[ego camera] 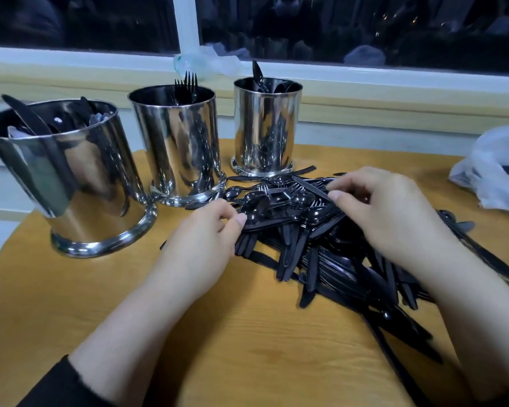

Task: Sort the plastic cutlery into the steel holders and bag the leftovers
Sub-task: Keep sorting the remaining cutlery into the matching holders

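Observation:
A heap of black plastic cutlery [321,259] lies on the round wooden table [247,348], right of centre. Three steel holders stand behind it: the left holder [80,183] has knives in it, the middle holder [182,148] has forks, the right holder [266,127] has spoons. My left hand [206,236] sits at the heap's left edge, thumb and fingertips pinching a black spoon. My right hand [379,207] is over the heap's far side, thumb and forefinger pinching a black knife [312,186].
A crumpled clear plastic bag [494,168] lies at the table's right edge. Another clear bag [206,63] rests on the window ledge behind the holders. The table's near left part shows bare wood. Dark window panes fill the background.

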`<state>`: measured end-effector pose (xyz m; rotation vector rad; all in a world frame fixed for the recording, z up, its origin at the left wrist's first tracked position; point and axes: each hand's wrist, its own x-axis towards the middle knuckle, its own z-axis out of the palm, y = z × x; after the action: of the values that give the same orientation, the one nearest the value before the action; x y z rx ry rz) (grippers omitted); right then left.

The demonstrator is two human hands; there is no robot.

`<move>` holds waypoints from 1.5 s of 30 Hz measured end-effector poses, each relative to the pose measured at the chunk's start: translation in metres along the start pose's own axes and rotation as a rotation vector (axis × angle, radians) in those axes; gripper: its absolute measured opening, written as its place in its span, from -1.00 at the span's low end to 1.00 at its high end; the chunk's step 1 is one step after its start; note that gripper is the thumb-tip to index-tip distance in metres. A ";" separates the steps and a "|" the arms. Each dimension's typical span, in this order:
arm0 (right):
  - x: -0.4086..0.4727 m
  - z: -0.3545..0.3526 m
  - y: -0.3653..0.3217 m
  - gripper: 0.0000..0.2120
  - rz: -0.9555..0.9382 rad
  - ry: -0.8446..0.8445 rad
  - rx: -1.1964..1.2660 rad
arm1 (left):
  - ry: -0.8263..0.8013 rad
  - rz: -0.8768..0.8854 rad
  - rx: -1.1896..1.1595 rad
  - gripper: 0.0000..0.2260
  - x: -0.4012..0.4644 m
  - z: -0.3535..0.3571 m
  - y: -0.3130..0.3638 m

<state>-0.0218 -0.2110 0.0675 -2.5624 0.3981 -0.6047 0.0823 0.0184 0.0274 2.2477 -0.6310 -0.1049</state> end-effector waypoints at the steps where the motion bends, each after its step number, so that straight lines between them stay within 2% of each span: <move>1: 0.010 0.001 -0.002 -0.86 -0.004 -0.044 -0.063 | 0.027 -0.004 -0.039 -0.77 0.001 0.000 0.000; 5: 0.027 0.018 -0.002 -0.68 0.072 -0.234 -0.257 | 0.054 -0.032 -0.105 -0.82 0.003 -0.001 0.000; 8: 0.026 0.026 0.001 -0.61 0.094 -0.288 -0.296 | 0.060 -0.041 -0.138 -0.87 0.005 -0.001 -0.001; 15: 0.022 0.032 0.000 -0.71 0.062 -0.274 -0.334 | 0.070 -0.011 -0.136 -0.90 0.004 0.001 0.003; 21: 0.019 0.030 0.004 -0.96 0.021 -0.209 -0.206 | 0.094 -0.036 -0.167 -0.81 0.004 -0.001 0.005; 25: 0.018 0.028 0.007 -0.95 -0.014 -0.195 -0.164 | 0.096 -0.069 -0.219 -0.77 0.004 -0.001 0.004; 30: 0.019 0.023 0.007 -0.92 -0.080 -0.011 0.054 | 0.183 -0.023 -0.302 -0.77 0.005 -0.004 0.005; 34: 0.013 0.020 -0.004 -0.86 -0.193 -0.084 0.141 | 0.229 -0.010 -0.366 -0.77 0.006 -0.006 0.003; 37: 0.008 0.025 -0.014 -0.84 -0.257 -0.120 0.200 | 0.146 0.006 -0.321 -0.79 0.004 -0.004 0.005; 41: 0.005 0.038 -0.024 -0.86 -0.258 -0.006 0.268 | -0.127 -0.014 -0.426 -0.80 0.002 0.003 0.008; 45: 0.005 0.046 -0.025 -0.84 -0.187 0.036 0.315 | -0.186 -0.036 -0.440 -0.74 0.001 0.003 0.005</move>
<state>0.0090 -0.1748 0.0457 -2.3016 0.0666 -0.7195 0.0800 0.0129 0.0289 1.8347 -0.5975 -0.4326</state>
